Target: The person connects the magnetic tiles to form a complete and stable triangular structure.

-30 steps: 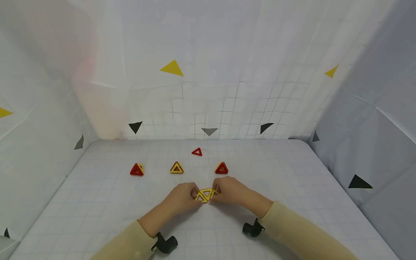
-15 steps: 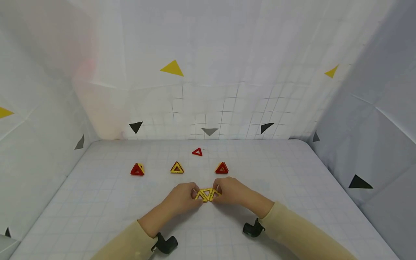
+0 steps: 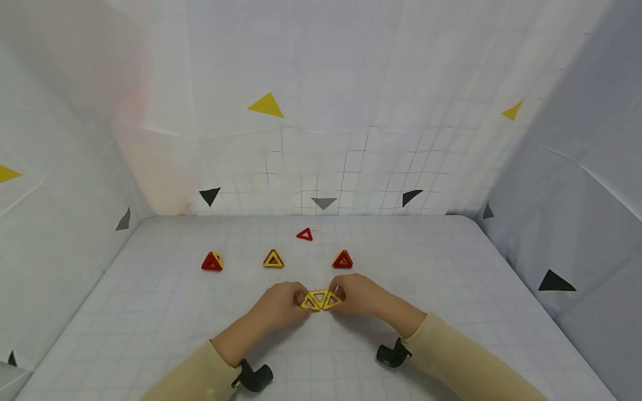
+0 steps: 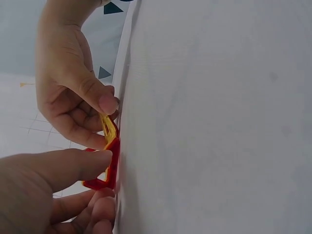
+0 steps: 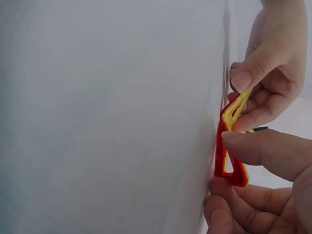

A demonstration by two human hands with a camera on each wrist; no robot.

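Near the middle of the table, a row of joined yellow triangular magnetic tiles lies between my two hands. My left hand pinches the left end, its thumb toward me and its fingers on the far side. At the opposite end my right hand pinches the tiles the same way. Both wrist views show red tile sides against the yellow ones, with the row low over the white surface. In the right wrist view, the thumb presses on a red tile frame. Fingers hide both outer corners.
Beyond the hands stand three small red and yellow tile pyramids: one at left, one in the middle and one at right. A single red triangle lies farther back. White gridded sheeting walls the table.
The right end of the tile row has moved slightly right with my right hand, and its yellow triangle shows more fully. My left hand has barely moved.
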